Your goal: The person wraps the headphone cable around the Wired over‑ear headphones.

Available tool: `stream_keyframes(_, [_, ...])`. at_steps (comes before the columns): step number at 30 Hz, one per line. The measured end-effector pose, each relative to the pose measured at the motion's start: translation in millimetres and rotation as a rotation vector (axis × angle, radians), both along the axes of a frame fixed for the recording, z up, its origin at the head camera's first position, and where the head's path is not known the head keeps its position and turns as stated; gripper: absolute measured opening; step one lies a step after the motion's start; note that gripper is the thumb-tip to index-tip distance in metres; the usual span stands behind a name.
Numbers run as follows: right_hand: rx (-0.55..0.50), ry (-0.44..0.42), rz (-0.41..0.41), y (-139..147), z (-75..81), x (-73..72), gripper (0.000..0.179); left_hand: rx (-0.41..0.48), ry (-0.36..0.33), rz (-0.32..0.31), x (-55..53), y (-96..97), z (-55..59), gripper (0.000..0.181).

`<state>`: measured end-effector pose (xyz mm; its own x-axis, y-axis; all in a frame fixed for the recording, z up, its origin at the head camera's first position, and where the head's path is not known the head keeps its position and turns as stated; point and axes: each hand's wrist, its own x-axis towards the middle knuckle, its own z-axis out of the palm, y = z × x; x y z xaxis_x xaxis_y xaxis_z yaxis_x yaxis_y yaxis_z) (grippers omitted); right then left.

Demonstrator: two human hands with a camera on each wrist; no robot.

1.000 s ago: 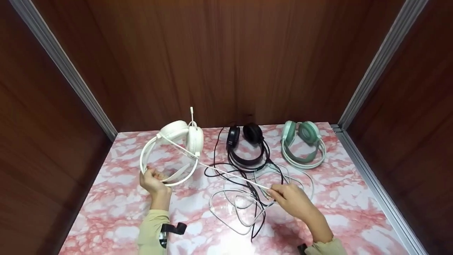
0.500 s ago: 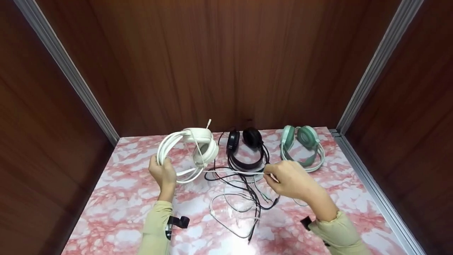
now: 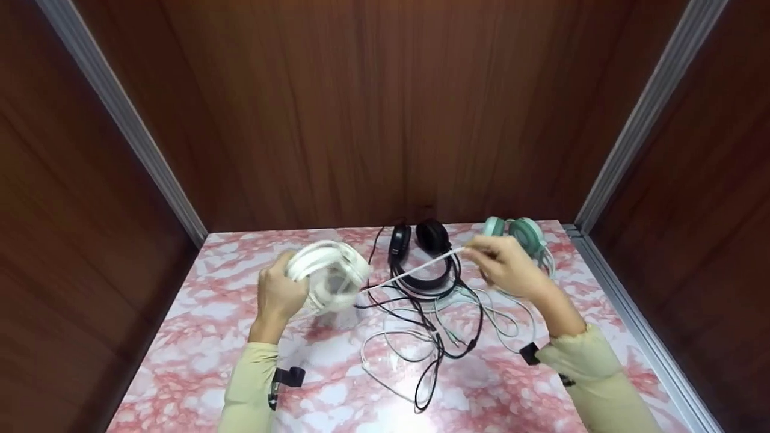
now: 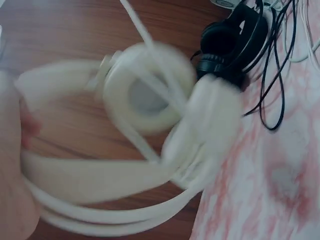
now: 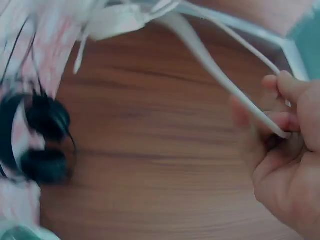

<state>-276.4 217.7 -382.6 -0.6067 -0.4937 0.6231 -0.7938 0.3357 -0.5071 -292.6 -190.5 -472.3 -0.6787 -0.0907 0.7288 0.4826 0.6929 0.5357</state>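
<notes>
Your left hand [image 3: 281, 294] is holding the white headset [image 3: 338, 281] off the table [image 3: 204, 361], fingers clamped round its band, the earcups hanging right of them. Your right hand [image 3: 505, 267] is pinching the white cord [image 3: 415, 270], fingertips together on it; it is running leftward from them to that headset. The black headset [image 3: 432, 236] is lying between both hands' fingers, the green headset [image 3: 527, 236] beyond the right ones.

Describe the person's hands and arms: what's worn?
Left hand and right hand: no gloves. Left sleeve and right sleeve: pale khaki, right cuff gathered. Left strap and right strap: black, details too small to tell.
</notes>
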Motion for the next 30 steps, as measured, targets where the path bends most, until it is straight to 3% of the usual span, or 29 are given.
stream_keyframes(2, [-0.053,-0.056,-0.007,-0.2,-0.8,-7.6,0.013,-0.039,-0.08,-0.136,1.3,-0.4,1.0,0.037])
stream_keyframes(4, [-0.036,-0.031,-0.03,-1.6,1.1,-14.2,0.01,-0.064,-0.166,-0.259,2.1,-0.8,0.3,0.041])
stream_keyframes(7, [0.03,0.1,-0.084,-3.2,4.6,-23.4,0.003,-0.061,-0.291,-0.42,3.4,-0.6,-5.3,0.042])
stream_keyframes(10, [0.065,0.237,-0.185,-1.9,3.4,-33.7,0.006,0.031,-0.379,-0.603,5.7,0.0,-15.2,0.041])
stream_keyframes(12, [0.062,0.249,-0.261,1.0,-1.8,-40.9,0.009,0.145,-0.415,-0.739,8.2,-0.1,-21.9,0.039])
stream_keyframes(15, [0.069,0.178,-0.326,6.9,-15.4,-54.3,0.009,0.327,-0.411,-0.944,10.6,0.4,-29.0,0.03])
stream_keyframes(18, [0.057,0.008,-0.294,11.7,-34.8,-68.1,0.009,0.589,-0.42,-1.228,8.8,7.1,-33.6,0.027])
stream_keyframes(20, [0.007,-0.149,-0.226,9.8,-50.4,-74.6,0.011,0.838,-0.467,-1.445,7.4,15.6,-35.9,0.026])
stream_keyframes(22, [-0.043,-0.294,-0.178,3.9,-67.8,-77.7,0.013,1.089,-0.513,-1.6,7.1,25.3,-37.3,0.028])
stream_keyframes(23, [-0.062,-0.356,-0.162,-0.6,-76.7,-77.7,0.014,1.208,-0.527,-1.629,7.0,30.2,-37.8,0.025])
stream_keyframes(25, [-0.073,-0.425,-0.144,-10.4,-94.7,-76.7,0.016,1.422,-0.533,-1.601,6.0,39.9,-36.9,0.021])
stream_keyframes(27, [-0.031,-0.431,-0.14,-20.8,-110.7,-73.6,0.019,1.593,-0.501,-1.465,3.0,49.7,-34.5,0.021])
stream_keyframes(30, [0.072,-0.413,-0.137,-36.8,-127.7,-62.2,0.023,1.769,-0.423,-1.138,-5.0,64.4,-30.4,0.021])
